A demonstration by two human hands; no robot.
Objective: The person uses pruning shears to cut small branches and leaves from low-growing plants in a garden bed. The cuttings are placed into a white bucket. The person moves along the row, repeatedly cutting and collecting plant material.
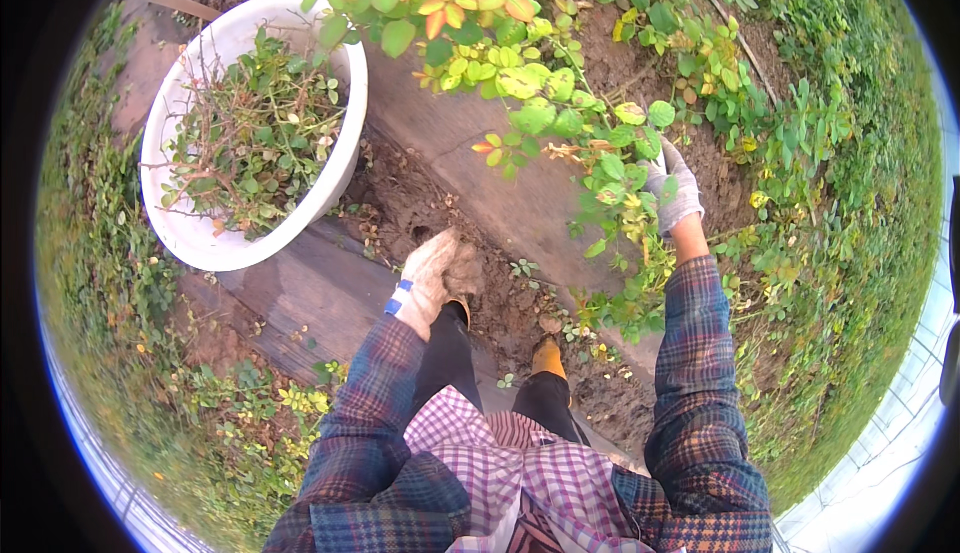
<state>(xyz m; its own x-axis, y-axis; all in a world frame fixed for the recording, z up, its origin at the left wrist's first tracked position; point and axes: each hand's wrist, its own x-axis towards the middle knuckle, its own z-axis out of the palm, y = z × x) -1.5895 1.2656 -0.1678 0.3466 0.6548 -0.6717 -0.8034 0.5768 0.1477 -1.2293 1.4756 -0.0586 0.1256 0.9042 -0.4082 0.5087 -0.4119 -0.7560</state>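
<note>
My left hand (pixel 435 275), in a soiled pale glove with a blue and white band at the wrist, hangs above the muddy path. Its fingers are curled in and no object shows in them. My right hand (pixel 675 189), in a greyish glove, reaches in among the leaves of a rose bush (pixel 536 84). Leaves cover part of its fingers, and a small whitish piece (pixel 658 159) shows beside them; what the hand grips cannot be made out. The bush has green, yellow and reddish leaves and leans over the path from the right.
A white plastic tub (pixel 349 140) with cut rose stems (pixel 255 132) stands at the upper left. Dark ground sheeting (pixel 465 148) flanks a muddy strip (pixel 502 305), where a yellow boot (pixel 549 358) shows. Dense low plants (pixel 847 253) grow along both sides.
</note>
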